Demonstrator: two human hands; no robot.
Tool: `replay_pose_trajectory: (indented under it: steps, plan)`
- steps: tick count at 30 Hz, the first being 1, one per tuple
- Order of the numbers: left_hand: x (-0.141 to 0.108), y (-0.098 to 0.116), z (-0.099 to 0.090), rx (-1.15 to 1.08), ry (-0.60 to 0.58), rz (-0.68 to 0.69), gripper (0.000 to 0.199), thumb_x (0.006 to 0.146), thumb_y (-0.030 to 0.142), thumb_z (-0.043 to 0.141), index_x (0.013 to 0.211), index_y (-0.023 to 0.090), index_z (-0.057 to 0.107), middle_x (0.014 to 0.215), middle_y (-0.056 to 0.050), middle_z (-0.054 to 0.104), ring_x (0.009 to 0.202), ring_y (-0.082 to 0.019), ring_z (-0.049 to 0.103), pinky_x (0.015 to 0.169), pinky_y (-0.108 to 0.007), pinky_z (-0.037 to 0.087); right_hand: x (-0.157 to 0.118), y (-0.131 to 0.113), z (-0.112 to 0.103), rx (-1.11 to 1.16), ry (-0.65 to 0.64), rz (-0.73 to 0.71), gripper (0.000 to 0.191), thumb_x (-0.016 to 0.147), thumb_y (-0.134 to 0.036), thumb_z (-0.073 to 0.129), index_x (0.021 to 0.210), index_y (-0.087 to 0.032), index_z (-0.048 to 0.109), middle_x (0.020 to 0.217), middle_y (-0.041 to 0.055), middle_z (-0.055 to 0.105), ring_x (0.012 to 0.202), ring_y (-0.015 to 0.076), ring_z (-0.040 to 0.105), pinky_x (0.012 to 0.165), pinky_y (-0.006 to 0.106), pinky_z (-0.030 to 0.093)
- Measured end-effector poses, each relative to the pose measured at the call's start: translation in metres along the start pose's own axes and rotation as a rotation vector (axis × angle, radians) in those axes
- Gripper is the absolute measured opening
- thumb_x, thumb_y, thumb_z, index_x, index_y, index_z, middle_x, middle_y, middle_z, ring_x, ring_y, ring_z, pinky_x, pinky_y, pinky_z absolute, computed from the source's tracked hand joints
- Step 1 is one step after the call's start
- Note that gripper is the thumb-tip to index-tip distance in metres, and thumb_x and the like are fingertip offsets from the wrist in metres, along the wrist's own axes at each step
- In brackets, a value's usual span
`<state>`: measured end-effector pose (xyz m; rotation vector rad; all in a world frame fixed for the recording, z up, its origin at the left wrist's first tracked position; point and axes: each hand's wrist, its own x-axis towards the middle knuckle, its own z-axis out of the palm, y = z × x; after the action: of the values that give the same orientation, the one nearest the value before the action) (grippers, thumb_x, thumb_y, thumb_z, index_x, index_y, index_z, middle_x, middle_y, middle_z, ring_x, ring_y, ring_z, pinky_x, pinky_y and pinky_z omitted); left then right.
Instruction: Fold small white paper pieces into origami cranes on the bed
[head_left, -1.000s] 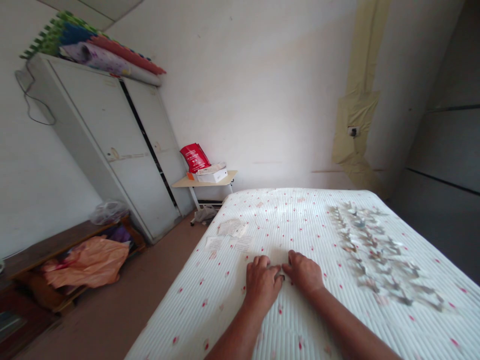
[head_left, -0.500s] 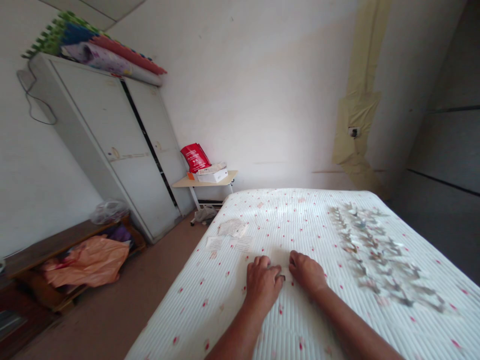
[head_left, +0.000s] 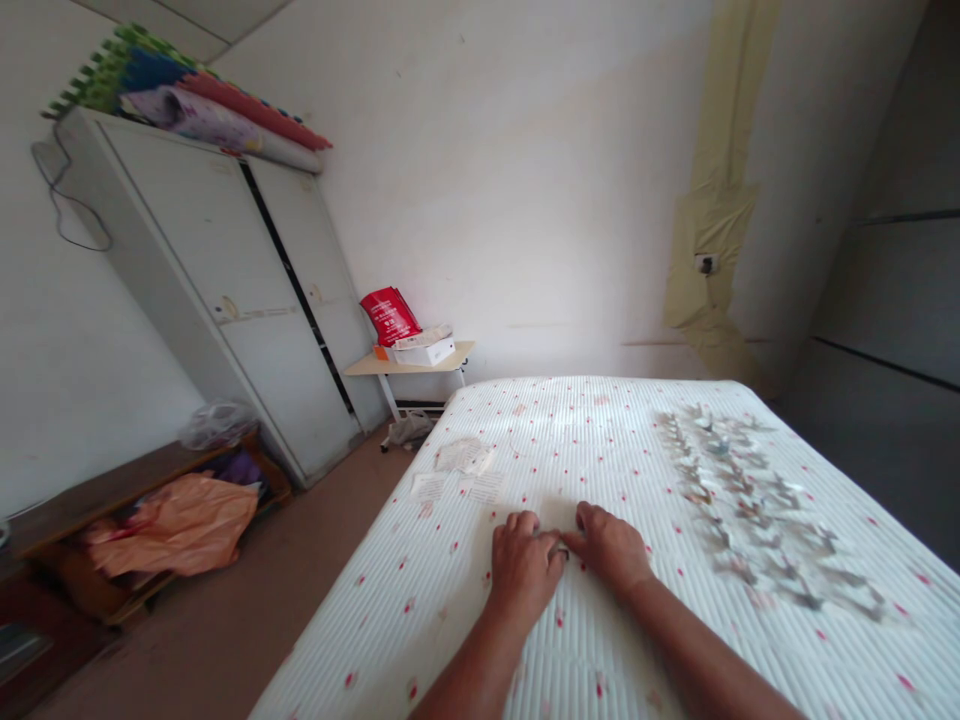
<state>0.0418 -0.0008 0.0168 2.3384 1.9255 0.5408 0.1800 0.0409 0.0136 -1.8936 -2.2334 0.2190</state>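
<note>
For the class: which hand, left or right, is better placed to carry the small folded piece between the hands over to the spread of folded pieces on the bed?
Probably the right hand. It lies on the side of the small folded piece that faces the spread of folded pieces, while the left hand lies farther away.

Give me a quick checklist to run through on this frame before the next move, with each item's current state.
1. Both hands in view: ok. The left hand and right hand both show.
2. Small grey piece at the left hand's fingertips identified: cannot tell, too small.
3. Either hand gripping that piece: cannot tell, fingers cover it.
4. Hands apart from the heap of folded pieces: ok.
5. Hands apart from the loose paper sheets on the red-dotted white bed cover: ok.
</note>
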Motion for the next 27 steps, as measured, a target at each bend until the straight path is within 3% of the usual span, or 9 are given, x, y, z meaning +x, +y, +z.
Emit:
replay_pose_trajectory:
  steps: [5,14,23,27]
  plan:
    - [0.0,0.0,0.0,0.017,0.005,-0.006,0.024,0.081,0.034,0.046,0.097,0.03,0.064,0.095,-0.004,0.05,0.098,-0.02,0.041,0.08,-0.032,0.031,0.003,0.003,-0.002,0.026,-0.06,0.021,0.01,0.077,-0.025,0.047,0.083,-0.02,0.054,0.08,0.0037,0.063,0.073,0.0167,0.061,0.055,0.023,0.031]
    - [-0.001,-0.002,0.003,0.031,0.013,0.004,0.023,0.08,0.033,0.048,0.098,0.031,0.063,0.096,-0.004,0.051,0.098,-0.021,0.041,0.081,-0.032,0.031,0.009,0.01,-0.002,0.091,-0.066,0.019,0.014,0.072,-0.014,0.044,0.079,-0.02,0.055,0.079,0.0036,0.064,0.072,0.0148,0.059,0.055,0.023,0.028]
    - [-0.001,0.0,0.001,0.029,0.011,-0.015,0.024,0.08,0.034,0.048,0.098,0.03,0.064,0.095,-0.004,0.051,0.098,-0.021,0.041,0.081,-0.033,0.031,0.009,0.012,-0.003,0.129,-0.07,0.035,0.016,0.073,-0.014,0.044,0.08,-0.02,0.056,0.079,0.004,0.064,0.073,0.015,0.059,0.058,0.022,0.031]
    - [-0.001,0.0,0.001,0.024,0.01,-0.018,0.023,0.08,0.034,0.049,0.096,0.03,0.064,0.095,-0.004,0.051,0.098,-0.02,0.041,0.081,-0.032,0.031,0.007,0.011,-0.006,0.158,-0.083,0.028,0.013,0.075,-0.021,0.045,0.08,-0.02,0.057,0.079,0.0031,0.064,0.073,0.0151,0.059,0.058,0.022,0.031]
